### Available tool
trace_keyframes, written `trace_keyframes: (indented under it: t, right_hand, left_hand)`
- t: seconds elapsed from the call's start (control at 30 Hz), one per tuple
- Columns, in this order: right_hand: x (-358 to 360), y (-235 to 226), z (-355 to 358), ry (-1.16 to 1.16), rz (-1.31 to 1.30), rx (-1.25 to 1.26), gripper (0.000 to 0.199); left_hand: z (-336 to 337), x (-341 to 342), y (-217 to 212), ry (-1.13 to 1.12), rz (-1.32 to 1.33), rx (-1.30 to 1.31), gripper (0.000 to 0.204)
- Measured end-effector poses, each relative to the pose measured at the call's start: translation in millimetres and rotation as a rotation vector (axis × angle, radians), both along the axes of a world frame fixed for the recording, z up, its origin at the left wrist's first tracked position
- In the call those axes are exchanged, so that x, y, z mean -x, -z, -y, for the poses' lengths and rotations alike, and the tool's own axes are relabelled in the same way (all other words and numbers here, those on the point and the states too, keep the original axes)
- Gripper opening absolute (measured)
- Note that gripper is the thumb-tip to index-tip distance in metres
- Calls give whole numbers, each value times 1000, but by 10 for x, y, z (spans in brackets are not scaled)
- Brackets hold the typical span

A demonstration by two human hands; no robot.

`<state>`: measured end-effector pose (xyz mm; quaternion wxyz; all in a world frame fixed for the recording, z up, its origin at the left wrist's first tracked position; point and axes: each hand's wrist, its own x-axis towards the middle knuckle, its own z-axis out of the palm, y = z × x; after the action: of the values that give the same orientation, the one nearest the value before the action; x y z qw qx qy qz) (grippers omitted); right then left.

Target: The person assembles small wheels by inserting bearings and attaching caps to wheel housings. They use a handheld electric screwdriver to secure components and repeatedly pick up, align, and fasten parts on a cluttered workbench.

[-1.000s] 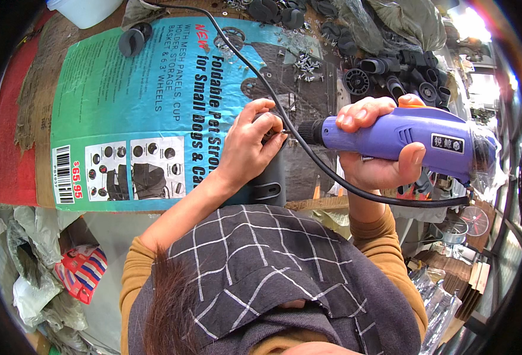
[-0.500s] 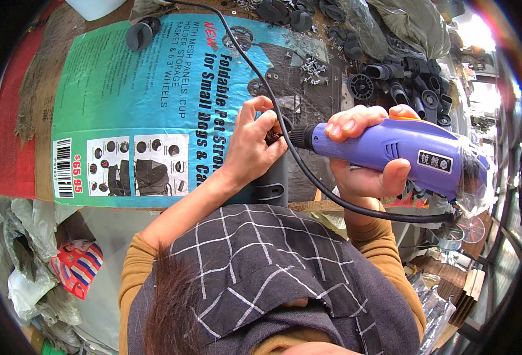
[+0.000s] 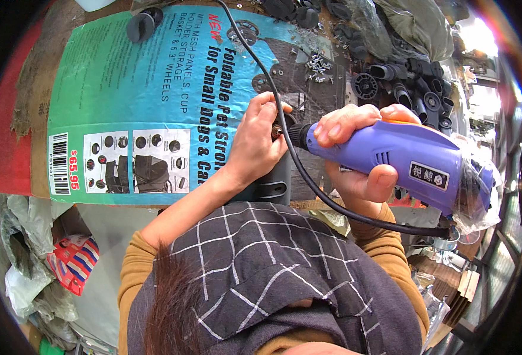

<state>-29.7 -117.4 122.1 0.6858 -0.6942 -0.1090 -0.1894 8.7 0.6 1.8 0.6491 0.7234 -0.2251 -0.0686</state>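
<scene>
Plastic piece: the dark plastic piece (image 3: 277,173) lies at the near edge of the tabletop (image 3: 43,97), in front of the apron (image 3: 261,242), its slotted end toward the person.
Left hand: the left hand (image 3: 254,145) pinches the upper part of the piece between thumb and curled fingers.
Power screwdriver: the purple power screwdriver (image 3: 391,154) lies almost level, its black nose pointing left at the piece's upper end; whether the bit touches, I cannot tell.
Right hand: the right hand (image 3: 355,182) is wrapped around the screwdriver's body, thumb below, fingers over the top.
Cable: a black cable (image 3: 391,226) loops from the screwdriver's rear across its nose and up over the tabletop.
Surface: a blue-green printed sheet (image 3: 89,71) covers much of the worn brown top; red material (image 3: 9,171) shows at the left.
Far side: a black knob (image 3: 139,28) sits on the sheet, loose screws (image 3: 319,68) are scattered farther right, and black plastic parts (image 3: 432,100) are heaped beside crumpled bags (image 3: 414,26).
Room: at lower left, a red, white and blue striped item (image 3: 74,263) lies near pale plastic bags (image 3: 27,290); at right, brown cardboard (image 3: 447,278) is stacked.
</scene>
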Motion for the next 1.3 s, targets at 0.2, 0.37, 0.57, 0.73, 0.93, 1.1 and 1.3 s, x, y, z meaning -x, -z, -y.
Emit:
trace_keyframes:
  t: [0.2,0.37,0.57,0.73,0.93,1.1,1.3]
  right_hand:
    - [-59,13,-2,-44,12,44,72]
    - [-59,-6,-50,-16,-26,128,75]
    - [-140,131,-11,-33,-15,46,72]
    - [-455,-33,68,81,100,-186,51]
    - [-1069,-134,834,369,-20,241,38]
    - [-1091,308,705,525,-544,866,68]
    - [-1420,470,-469,144,-232,1038,60]
  left_hand:
    - [46,-11,13,-94,95,54,33]
    - [48,-10,28,-97,93,41,33]
    - [6,-47,3,-19,79,-7,33]
    - [24,-107,37,-5,150,-39,33]
    - [-87,-445,-225,-153,151,-259,31]
    - [-756,-857,-375,-43,-142,-180,21]
    - [-1132,-594,-68,19,-32,-126,23]
